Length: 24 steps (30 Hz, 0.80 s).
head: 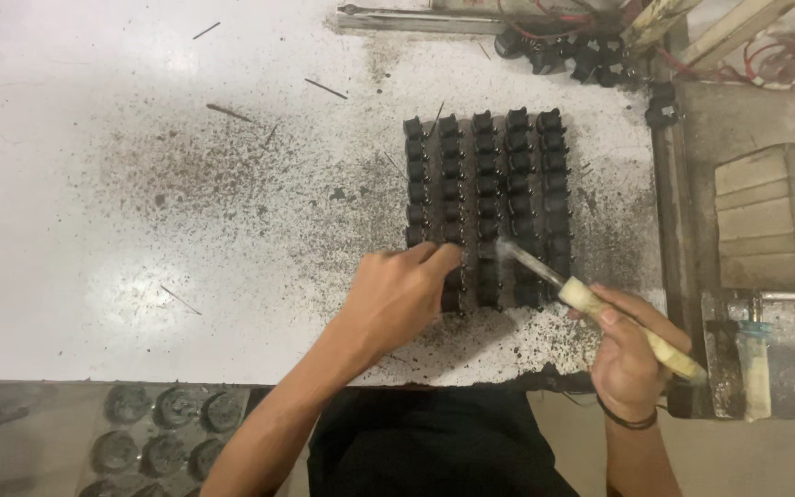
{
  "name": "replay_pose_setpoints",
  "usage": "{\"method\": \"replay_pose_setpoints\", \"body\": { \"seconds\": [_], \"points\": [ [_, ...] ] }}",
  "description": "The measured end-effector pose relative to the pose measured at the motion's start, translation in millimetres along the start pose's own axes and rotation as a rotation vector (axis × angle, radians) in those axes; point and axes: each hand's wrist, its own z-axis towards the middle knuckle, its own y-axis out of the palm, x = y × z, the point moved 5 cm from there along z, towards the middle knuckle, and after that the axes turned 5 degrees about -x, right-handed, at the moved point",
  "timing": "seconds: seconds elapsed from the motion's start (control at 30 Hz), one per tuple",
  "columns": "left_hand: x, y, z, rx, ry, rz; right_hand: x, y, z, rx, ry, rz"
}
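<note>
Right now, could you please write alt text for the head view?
A right hand holds a pale-handled tool over rows of small black parts on a stained white table, while the left hand steadies them.

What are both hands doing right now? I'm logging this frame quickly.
Left hand: holds nothing, fingers resting on the block of small black parts.
Right hand: closed around a brush, bristles over the parts.

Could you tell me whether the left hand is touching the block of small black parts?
Touching: the head view shows the left hand resting its fingers on the near-left corner of the block of small black parts.
</note>
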Motion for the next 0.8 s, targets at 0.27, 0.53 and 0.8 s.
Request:
{"method": "replay_pose_setpoints", "body": {
  "seconds": [0.27,0.53,0.8],
  "points": [
    [16,-10,-13,0.183,0.039,0.085,8,19,-47,0.025,0.086,-0.137],
    [-18,51,-31,0.066,-0.052,-0.035,8,29,-41,-0.015,0.120,-0.232],
    [-17,64,-19,-0.120,-0.093,-0.016,11,32,-38,0.015,0.190,-0.092]
  ]
}}
